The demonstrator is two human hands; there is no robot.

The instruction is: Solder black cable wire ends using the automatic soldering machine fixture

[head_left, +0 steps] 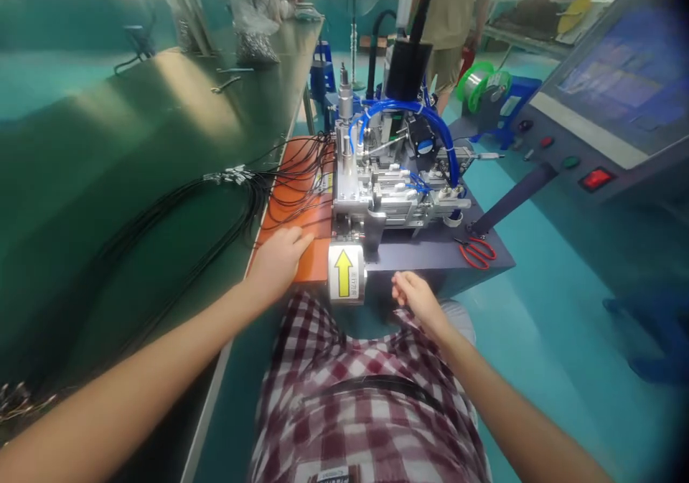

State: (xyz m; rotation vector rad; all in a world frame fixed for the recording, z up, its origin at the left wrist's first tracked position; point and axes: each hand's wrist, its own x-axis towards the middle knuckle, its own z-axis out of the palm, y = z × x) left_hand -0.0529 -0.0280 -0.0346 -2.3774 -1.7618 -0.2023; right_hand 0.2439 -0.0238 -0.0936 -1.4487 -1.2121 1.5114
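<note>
My left hand rests on the orange board left of the machine, its fingers curled and partly hidden under the palm. Whatever it holds, if anything, does not show. Over my lap, just right of the white drum with a yellow arrow label, is my right hand. Its fingers are bent and pressed together, and I cannot make out anything in them. The metal machine with blue air hoses stands in front of both hands. Thin black cables run across the orange board beside it.
A bundle of cables with pale ends lies on the green table at left. Red-handled pliers lie at the machine base's right corner. A control screen stands right, near a green spool. Behind the machine stands a person.
</note>
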